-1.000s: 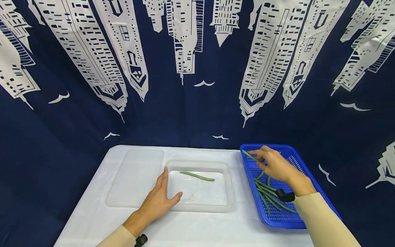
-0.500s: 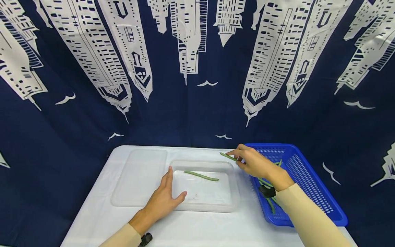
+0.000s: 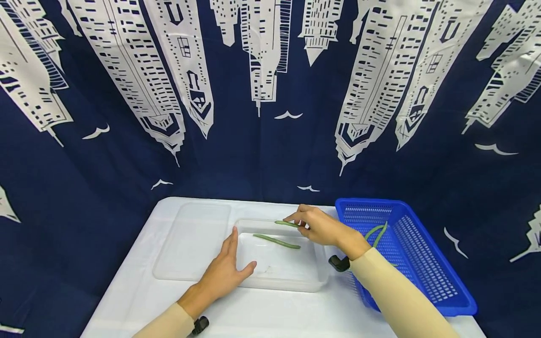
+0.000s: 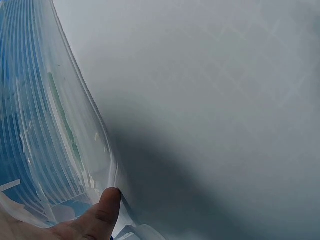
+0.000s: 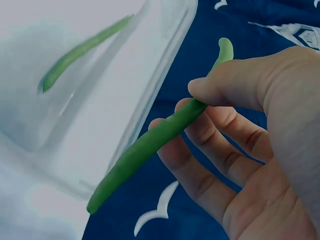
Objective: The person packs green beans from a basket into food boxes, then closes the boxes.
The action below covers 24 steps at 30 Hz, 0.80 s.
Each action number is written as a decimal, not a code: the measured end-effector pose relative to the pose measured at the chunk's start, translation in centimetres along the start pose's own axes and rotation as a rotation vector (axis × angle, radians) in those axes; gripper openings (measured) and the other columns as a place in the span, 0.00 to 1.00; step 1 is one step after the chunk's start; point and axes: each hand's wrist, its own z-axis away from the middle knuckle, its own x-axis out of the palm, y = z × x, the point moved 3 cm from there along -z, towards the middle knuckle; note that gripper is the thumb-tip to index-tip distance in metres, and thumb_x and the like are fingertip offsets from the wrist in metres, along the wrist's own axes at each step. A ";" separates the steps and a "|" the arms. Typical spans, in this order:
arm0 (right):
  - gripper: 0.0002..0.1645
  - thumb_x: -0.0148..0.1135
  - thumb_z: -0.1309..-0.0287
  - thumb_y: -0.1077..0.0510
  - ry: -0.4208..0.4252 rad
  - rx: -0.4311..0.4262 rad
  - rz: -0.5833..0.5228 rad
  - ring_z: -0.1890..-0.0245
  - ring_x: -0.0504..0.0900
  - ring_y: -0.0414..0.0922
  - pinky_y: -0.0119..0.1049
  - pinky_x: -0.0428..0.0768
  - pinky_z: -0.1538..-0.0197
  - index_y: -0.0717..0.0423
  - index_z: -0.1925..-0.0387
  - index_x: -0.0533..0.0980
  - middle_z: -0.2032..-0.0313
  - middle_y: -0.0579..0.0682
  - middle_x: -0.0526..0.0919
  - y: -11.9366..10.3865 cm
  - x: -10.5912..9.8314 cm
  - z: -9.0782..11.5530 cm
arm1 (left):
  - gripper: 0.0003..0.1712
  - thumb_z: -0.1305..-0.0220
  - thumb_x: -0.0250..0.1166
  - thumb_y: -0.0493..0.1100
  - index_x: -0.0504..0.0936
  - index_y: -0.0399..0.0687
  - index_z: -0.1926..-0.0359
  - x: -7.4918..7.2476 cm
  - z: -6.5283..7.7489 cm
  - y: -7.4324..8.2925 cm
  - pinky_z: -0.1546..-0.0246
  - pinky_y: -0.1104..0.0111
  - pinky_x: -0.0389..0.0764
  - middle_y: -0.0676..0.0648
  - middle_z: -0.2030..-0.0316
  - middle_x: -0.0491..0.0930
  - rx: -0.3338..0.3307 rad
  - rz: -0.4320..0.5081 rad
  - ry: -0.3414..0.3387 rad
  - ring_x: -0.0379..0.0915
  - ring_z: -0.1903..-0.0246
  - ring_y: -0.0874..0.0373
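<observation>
My right hand (image 3: 319, 226) pinches a green bean (image 5: 145, 147) between thumb and fingers, over the far right part of a clear plastic container (image 3: 291, 283). Inside that container lies another green bean (image 3: 276, 241), slanting across the far half of its floor. At the container's left side my left hand (image 3: 221, 272) rests with fingers straight and thumb spread; in the left wrist view its thumb (image 4: 107, 207) touches the container's edge. Several more green beans (image 3: 380, 233) lie in a blue basket (image 3: 439, 263) on the right, partly hidden by my right forearm.
A flat translucent lid (image 3: 192, 241) lies left of the container on the white table (image 3: 127, 300). Behind the table hangs a dark blue cloth (image 3: 253, 155) printed with white buildings and birds.
My right hand has carried the pinched green bean left, out from over the blue basket to above the clear container. The left hand stays at the container's side. The view has shifted slightly.
</observation>
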 end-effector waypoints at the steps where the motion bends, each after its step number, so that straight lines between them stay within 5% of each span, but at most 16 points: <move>1: 0.27 0.69 0.30 0.75 -0.010 -0.004 -0.001 0.59 0.87 0.38 0.34 0.92 0.54 0.58 0.34 0.91 0.53 0.53 0.90 -0.1 0.3 -0.2 | 0.70 0.21 0.73 0.67 0.38 0.44 0.03 0.0 0.0 0.0 0.26 0.36 0.84 0.33 0.07 0.54 0.001 -0.001 -0.003 0.79 0.23 0.25; 9: 0.27 0.70 0.27 0.73 -0.090 0.007 -0.021 0.55 0.92 0.43 0.46 0.96 0.45 0.57 0.32 0.90 0.52 0.53 0.92 -0.4 2.4 -2.2 | 0.69 0.20 0.73 0.66 0.39 0.44 0.03 0.1 0.0 0.1 0.26 0.36 0.85 0.33 0.07 0.55 -0.004 -0.009 -0.002 0.79 0.24 0.25; 16: 0.26 0.73 0.25 0.69 -0.140 0.016 0.004 0.57 0.93 0.40 0.34 0.92 0.50 0.52 0.30 0.89 0.52 0.52 0.92 -0.4 4.0 -3.3 | 0.69 0.21 0.73 0.65 0.39 0.44 0.03 0.1 0.2 0.2 0.27 0.35 0.85 0.32 0.07 0.55 -0.013 -0.008 -0.007 0.79 0.24 0.25; 24: 0.27 0.75 0.25 0.68 -0.181 0.020 0.039 0.59 0.89 0.39 0.34 0.89 0.53 0.49 0.29 0.89 0.53 0.50 0.91 -0.2 5.6 -4.0 | 0.69 0.20 0.73 0.67 0.38 0.45 0.02 0.0 0.1 0.3 0.27 0.35 0.85 0.33 0.07 0.55 -0.020 -0.014 -0.011 0.81 0.25 0.26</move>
